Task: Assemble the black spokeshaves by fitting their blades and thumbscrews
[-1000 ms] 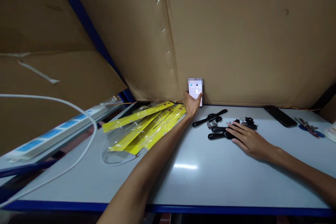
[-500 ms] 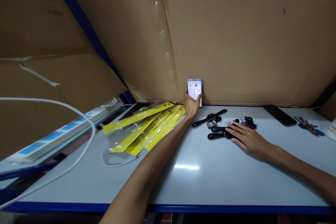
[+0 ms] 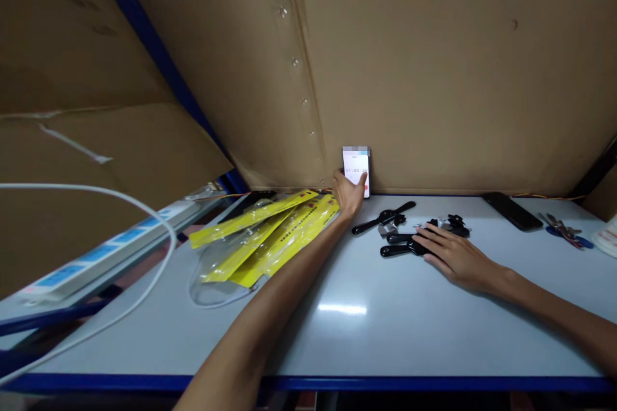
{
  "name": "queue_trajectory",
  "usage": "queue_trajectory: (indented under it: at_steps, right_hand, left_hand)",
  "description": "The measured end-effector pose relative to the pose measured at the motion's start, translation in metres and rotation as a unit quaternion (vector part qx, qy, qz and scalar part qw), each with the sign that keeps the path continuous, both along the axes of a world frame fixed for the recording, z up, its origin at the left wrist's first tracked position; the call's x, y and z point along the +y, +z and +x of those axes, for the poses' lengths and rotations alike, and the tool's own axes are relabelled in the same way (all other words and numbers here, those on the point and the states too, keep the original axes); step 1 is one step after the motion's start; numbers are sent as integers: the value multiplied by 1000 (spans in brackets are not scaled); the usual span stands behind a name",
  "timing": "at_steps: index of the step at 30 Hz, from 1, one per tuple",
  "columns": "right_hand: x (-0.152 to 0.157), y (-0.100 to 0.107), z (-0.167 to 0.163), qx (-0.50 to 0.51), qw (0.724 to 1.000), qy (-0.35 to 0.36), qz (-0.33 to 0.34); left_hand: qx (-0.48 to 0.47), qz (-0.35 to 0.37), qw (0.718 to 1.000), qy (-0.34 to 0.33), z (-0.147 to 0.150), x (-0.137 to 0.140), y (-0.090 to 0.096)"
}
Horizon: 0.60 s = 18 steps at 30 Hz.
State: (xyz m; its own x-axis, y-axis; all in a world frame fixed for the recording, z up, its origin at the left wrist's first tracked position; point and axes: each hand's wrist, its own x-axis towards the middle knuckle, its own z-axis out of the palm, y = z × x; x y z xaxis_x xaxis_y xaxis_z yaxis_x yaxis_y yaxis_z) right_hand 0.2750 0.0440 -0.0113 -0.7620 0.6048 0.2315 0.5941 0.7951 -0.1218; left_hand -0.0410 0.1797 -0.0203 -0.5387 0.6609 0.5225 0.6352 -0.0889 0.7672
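At the back of the table a lit phone (image 3: pixel 355 162) stands nearly upright against the cardboard, its screen showing a running time. My left hand (image 3: pixel 349 196) is closed around its lower part, thumb over the screen's right side and the other fingers at the left edge. Lying flat, fingers stretched out, my right hand (image 3: pixel 450 252) rests on glossy black handle-like pieces (image 3: pixel 401 245), partly covering them. Another long black piece (image 3: pixel 384 218) lies just behind, with small metal and black parts (image 3: pixel 456 223) around it.
Yellow-carded clear plastic packages (image 3: pixel 279 237) lie at left centre. A dark phone (image 3: pixel 511 210) and keys (image 3: pixel 565 230) lie at the right. A white power strip (image 3: pixel 110 250) and a white cable (image 3: pixel 166 257) run along the left. Cardboard (image 3: pixel 434 77) walls the back.
The lit phone's screen has switched from a panel of icons to a page with a time. My left thumb and hand have shifted very slightly; my right hand has stayed put.
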Motion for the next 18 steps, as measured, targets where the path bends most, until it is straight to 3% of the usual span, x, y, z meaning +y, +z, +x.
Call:
queue_trajectory:
  at_steps: [6, 10, 11, 13, 15, 18]
  right_hand:
    - [0, 1, 0, -6, 1000, 0, 0]
    - [1, -1, 0, -7, 1000, 0, -5]
    - [1, -2, 0, -6, 1000, 2, -9]
    - [2, -1, 0, -5, 1000, 16, -24]
    - [4, 3, 0, -1, 999, 36, -37]
    - [5, 16, 6, 21, 999, 17, -20]
  left_hand:
    - [-3, 29, 999, 31, 3, -12, 18]
    - [29, 60, 998, 16, 6, -45, 33]
    - [53, 69, 996, -16, 8, -57, 36]
    - [164, 68, 970, -164, 13, -84, 40]
    - [242, 35, 925, -289, 22, -113, 41]
    - [361, -23, 854, -374, 40, -149, 38]
